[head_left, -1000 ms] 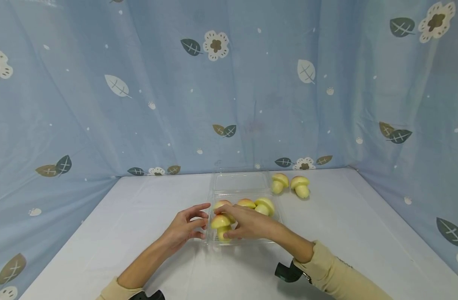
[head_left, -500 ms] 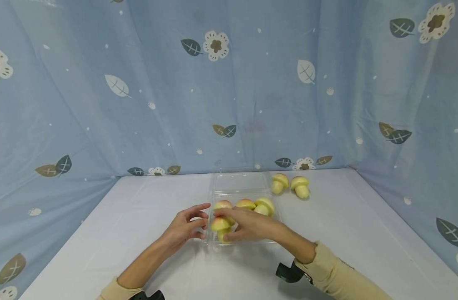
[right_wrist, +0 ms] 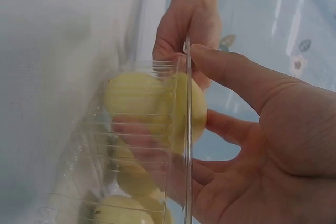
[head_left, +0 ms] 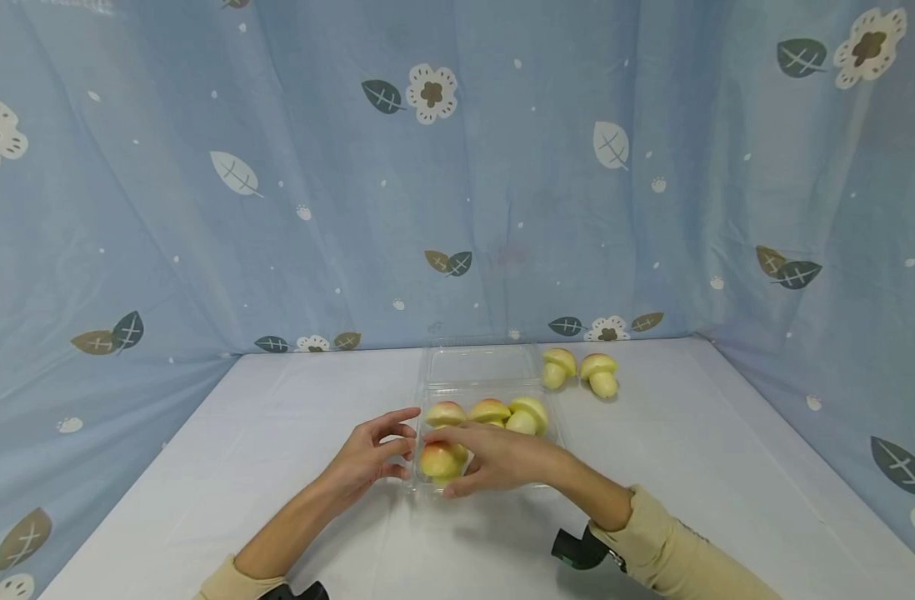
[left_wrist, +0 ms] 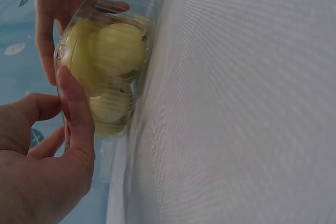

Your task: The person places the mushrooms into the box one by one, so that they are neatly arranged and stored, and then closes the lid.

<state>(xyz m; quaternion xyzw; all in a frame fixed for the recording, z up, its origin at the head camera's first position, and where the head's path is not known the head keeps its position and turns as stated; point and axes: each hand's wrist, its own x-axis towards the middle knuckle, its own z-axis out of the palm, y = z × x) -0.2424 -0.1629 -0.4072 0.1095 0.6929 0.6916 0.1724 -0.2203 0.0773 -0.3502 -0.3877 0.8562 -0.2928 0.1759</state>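
A clear plastic clamshell box (head_left: 483,385) stands with its lid back, holding several yellow toy mushrooms with reddish caps. My right hand (head_left: 498,457) reaches into its front left corner, fingers curled round the nearest toy mushroom (head_left: 438,461). The thumb is near the front rim, next to the latch tab in the right wrist view. That mushroom's cap (right_wrist: 197,111) faces up past the rim, its rounded stem below. At the box's left side my left hand (head_left: 373,454) has its fingers loosely bent, fingertips right at the rim. Part of the box's inside is hidden by the right hand.
Two more toy mushrooms, one beside the lid (head_left: 558,367) and one farther right (head_left: 599,375), lie on the white tabletop (head_left: 690,450). A blue patterned curtain (head_left: 337,192) closes off the back and sides. Dark wrist mounts (head_left: 580,548) hang below both sleeves.
The front left mushroom has tipped and come slightly nearer to me, its cap now lower. My right hand has shifted down a little with it, thumb out to the front rim. My left hand stays put.
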